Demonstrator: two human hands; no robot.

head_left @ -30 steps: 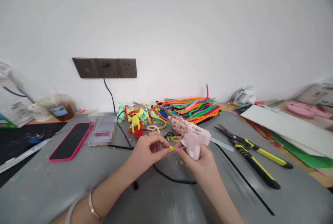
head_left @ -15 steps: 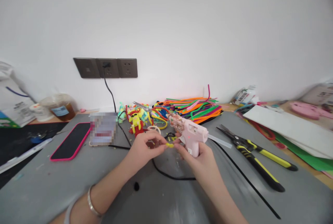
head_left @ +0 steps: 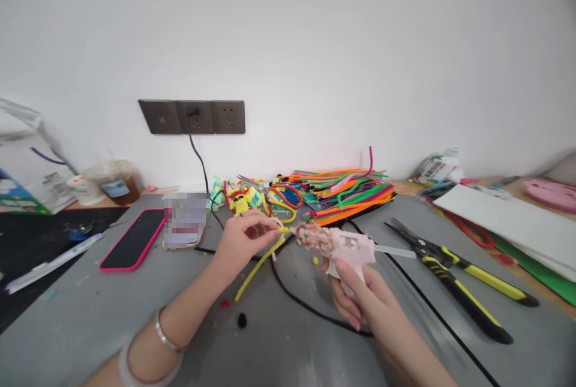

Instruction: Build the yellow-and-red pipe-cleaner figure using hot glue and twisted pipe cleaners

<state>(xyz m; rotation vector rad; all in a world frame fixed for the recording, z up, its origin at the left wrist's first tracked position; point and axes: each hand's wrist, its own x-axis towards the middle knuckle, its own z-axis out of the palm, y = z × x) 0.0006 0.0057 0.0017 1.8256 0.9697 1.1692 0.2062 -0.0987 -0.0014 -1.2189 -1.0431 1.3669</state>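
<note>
On grey counter [head_left: 90,327]: left hand [head_left: 238,242] pinching yellow pipe cleaner [head_left: 258,264]; right hand [head_left: 360,294] wrapped round pink glue gun [head_left: 342,246].

A plain white wall [head_left: 315,33] is seen behind a table covered by a grey mat [head_left: 90,327]. A row of dark sockets [head_left: 193,116] is set low in the wall, with a black cord [head_left: 198,156] plugged in. Even, soft light is cast throughout.
</note>
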